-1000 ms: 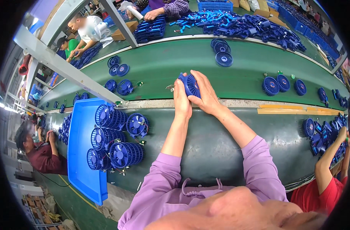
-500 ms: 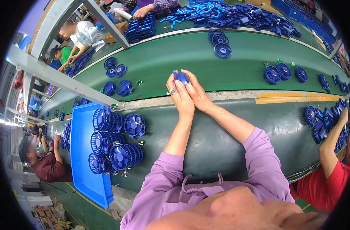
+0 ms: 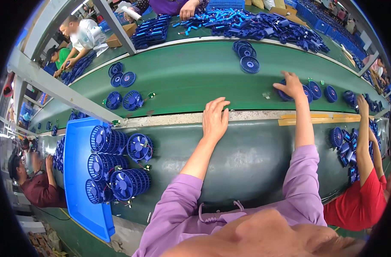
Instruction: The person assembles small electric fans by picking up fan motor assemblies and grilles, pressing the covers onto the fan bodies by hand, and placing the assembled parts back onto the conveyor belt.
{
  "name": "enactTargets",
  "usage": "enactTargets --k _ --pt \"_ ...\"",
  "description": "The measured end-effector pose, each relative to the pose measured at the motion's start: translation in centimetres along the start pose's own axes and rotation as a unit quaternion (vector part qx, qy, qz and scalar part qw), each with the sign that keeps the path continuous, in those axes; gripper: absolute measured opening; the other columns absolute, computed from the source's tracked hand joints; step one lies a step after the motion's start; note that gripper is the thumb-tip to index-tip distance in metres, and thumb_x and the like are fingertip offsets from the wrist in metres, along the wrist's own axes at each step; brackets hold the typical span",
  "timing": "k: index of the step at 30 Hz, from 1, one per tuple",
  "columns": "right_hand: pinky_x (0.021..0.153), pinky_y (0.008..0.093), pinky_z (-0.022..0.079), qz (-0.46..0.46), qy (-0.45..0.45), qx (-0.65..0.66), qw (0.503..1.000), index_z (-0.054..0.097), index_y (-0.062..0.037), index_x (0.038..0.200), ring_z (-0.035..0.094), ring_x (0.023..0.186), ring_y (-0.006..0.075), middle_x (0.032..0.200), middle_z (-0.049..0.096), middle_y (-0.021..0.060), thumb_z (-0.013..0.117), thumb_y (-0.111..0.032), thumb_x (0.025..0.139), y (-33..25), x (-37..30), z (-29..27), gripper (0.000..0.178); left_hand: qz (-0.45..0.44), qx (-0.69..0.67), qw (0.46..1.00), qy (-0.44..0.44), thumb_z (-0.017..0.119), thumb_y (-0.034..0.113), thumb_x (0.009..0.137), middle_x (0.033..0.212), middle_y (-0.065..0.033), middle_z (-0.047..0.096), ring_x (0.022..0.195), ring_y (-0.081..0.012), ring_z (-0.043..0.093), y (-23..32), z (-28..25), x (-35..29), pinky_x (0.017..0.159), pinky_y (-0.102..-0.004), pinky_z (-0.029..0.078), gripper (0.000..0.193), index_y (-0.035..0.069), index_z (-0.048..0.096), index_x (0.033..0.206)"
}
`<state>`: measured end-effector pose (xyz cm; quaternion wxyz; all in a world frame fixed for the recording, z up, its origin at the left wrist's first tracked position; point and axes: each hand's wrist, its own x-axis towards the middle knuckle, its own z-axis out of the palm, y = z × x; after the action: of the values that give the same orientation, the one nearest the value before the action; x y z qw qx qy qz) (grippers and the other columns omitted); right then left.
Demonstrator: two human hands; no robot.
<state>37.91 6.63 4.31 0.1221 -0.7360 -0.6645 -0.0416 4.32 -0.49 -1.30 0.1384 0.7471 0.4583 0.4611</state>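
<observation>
The right hand [image 3: 292,85] bends over a round blue fan housing [image 3: 284,96] on the green conveyor belt [image 3: 195,73]; whether it grips is unclear. The hand hides too much to tell the housing's facing or long axis. A pale small part [image 3: 266,95] lies left of it. The left hand [image 3: 215,118] is empty, fingers loosely extended.

Grey framing [image 3: 67,92] rises before us at ten o'clock, lights [image 3: 2,135] glowing at nine, green floor [image 3: 63,222] at eight.
</observation>
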Motion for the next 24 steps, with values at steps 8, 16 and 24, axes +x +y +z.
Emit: enactTargets --k 8,16,24 --pt "0.105 0.0458 0.038 -0.07 0.047 0.102 0.991 0.027 -0.0136 0.146 0.041 0.129 0.0409 0.137 0.043 0.0292 0.08 -0.053 0.064 2.2 15.6 10.5 0.106 0.01 -0.005 1.0 0.015 0.062 0.005 0.08 0.114 -0.01 0.062 0.108 -0.0319 0.055 0.5 1.2 -0.1 0.091 -0.0415 0.045 0.021 0.008 0.065 0.101" --pt "0.103 0.034 0.038 -0.119 0.003 0.336 0.934 0.048 -0.0067 0.135 0.05 0.121 0.026 0.133 0.052 0.0161 0.079 -0.042 0.074 -2.6 23.4 14.3 0.078 -0.02 0.018 1.0 -0.001 0.062 0.008 0.079 0.111 -0.0068 0.062 0.105 -0.0287 0.056 0.7 -0.5 0.1 0.088 -0.0421 0.044 0.016 0.008 0.064 0.095" --pt "0.094 0.0313 0.043 -0.154 0.06 0.398 0.902 0.058 -0.0086 0.126 0.058 0.107 0.0213 0.115 0.063 0.0138 0.08 -0.031 0.073 -6.7 24.0 15.5 0.062 -0.022 0.046 0.999 0.003 0.063 0.009 0.079 0.109 -0.006 0.063 0.104 -0.0272 0.056 -0.1 -0.8 -0.5 0.086 -0.0411 0.044 0.014 0.009 0.065 0.092"
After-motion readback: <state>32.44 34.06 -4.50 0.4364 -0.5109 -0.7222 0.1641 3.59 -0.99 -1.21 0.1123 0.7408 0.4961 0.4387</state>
